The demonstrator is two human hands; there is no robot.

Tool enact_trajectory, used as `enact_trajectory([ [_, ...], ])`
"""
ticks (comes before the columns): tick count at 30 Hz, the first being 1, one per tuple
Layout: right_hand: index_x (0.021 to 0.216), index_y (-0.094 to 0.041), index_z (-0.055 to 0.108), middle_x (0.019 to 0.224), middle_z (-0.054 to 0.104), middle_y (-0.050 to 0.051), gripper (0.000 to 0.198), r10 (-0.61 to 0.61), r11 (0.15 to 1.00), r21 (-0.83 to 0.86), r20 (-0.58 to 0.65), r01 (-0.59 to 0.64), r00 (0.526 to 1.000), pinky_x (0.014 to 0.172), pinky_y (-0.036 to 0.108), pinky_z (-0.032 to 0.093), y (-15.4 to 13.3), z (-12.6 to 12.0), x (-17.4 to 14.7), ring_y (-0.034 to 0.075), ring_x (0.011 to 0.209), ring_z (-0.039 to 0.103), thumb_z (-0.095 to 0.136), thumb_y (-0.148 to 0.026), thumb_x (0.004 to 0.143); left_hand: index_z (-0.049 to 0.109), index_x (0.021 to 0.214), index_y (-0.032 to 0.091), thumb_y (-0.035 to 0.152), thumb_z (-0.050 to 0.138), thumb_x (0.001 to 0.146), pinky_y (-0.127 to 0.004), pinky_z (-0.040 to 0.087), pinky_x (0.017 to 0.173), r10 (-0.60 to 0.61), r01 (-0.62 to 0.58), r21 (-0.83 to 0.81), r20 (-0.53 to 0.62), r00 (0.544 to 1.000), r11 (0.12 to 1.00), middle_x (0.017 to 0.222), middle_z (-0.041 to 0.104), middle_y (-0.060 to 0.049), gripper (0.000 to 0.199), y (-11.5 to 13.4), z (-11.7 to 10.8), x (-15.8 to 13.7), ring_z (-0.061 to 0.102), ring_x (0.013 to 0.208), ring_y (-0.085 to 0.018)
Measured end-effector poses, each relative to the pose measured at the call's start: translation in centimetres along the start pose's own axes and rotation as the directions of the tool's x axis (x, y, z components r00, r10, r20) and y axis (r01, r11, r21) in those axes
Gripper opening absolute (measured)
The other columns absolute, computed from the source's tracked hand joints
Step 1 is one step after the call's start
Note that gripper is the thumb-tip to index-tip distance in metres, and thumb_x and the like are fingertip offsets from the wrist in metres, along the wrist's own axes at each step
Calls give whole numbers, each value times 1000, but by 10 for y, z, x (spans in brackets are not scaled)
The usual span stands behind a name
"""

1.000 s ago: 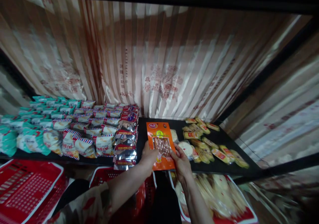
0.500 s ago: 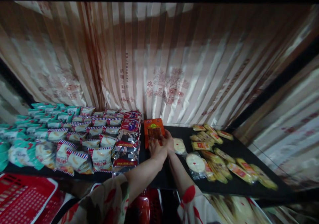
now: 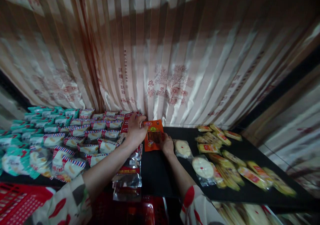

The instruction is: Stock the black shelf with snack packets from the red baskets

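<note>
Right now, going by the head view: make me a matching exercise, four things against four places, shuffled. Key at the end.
Things
1. Orange pack
2. Teal bags
3. Red baskets
4. Curtain

Places
A. Behind the shelf
B. At the right hand
C. Below the shelf
D. Left end of the shelf

Pairs: 1-B, 2-D, 3-C, 4-A
</note>
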State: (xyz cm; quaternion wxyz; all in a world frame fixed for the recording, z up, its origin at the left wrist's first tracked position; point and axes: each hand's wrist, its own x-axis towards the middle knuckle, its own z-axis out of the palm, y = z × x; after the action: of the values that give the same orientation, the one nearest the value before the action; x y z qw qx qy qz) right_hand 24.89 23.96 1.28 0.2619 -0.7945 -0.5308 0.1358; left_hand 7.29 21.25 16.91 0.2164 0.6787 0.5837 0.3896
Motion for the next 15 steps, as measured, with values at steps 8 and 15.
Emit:
enact_trajectory([
  [8, 113, -15, 62, 127, 54, 17, 34, -83, 972, -231, -137, 49, 987, 93, 46, 39, -12, -6, -13, 34, 116, 46, 46, -28, 86, 59, 116, 18, 23, 47, 80, -46, 26, 110, 93, -116, 356, 82, 992, 927, 140, 44, -9, 38, -41, -5, 16, 28, 135, -29],
  [15, 119, -14, 58, 128, 56, 10, 40, -470, 869, 36, -256, 494, 845, 107, 38, 30, -96, -36, 15, 22, 122, 45, 32, -27, 91, 46, 130, 7, 41, 37, 88, -47, 20, 112, 87, -168, 459, 192, 978, 872, 144, 37, -18, 55, -46, -6, -7, 24, 137, -32],
])
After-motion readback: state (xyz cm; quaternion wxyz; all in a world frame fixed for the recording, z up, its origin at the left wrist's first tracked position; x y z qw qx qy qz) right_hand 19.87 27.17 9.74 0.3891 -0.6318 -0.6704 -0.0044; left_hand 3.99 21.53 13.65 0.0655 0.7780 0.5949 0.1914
